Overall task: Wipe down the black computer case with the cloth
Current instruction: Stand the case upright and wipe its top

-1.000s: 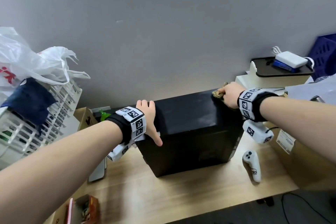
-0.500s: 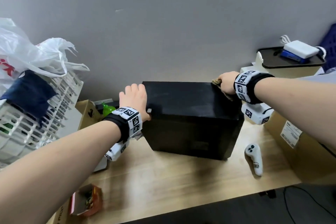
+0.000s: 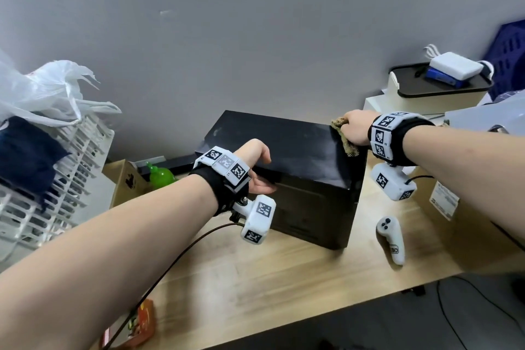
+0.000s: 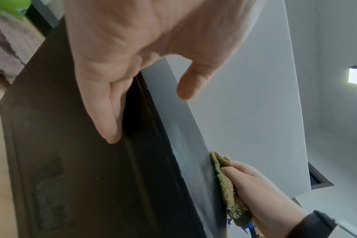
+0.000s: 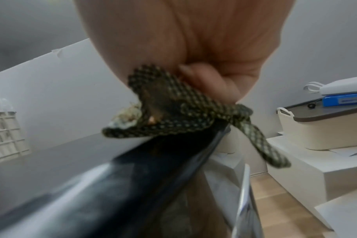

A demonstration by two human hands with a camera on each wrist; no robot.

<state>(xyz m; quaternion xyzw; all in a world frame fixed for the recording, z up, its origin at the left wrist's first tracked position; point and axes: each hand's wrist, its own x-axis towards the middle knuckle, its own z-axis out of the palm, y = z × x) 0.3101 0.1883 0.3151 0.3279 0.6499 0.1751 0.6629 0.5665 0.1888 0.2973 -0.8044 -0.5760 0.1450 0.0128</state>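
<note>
Black computer case (image 3: 287, 156): stood on wooden bench (image 3: 255, 278); rigid, judged heavy, steadied at near top edge by left hand (image 3: 255, 167), thumb (image 4: 192, 80) lifted clear. Cloth (image 3: 345, 138): soft, limp, bunched in right hand (image 3: 355, 131), fingers (image 5: 204, 80) curled round it, at the top's far right corner.

No legible text — only blurred marks on the white controller (image 3: 391, 239) and box label (image 3: 443, 199).
</note>
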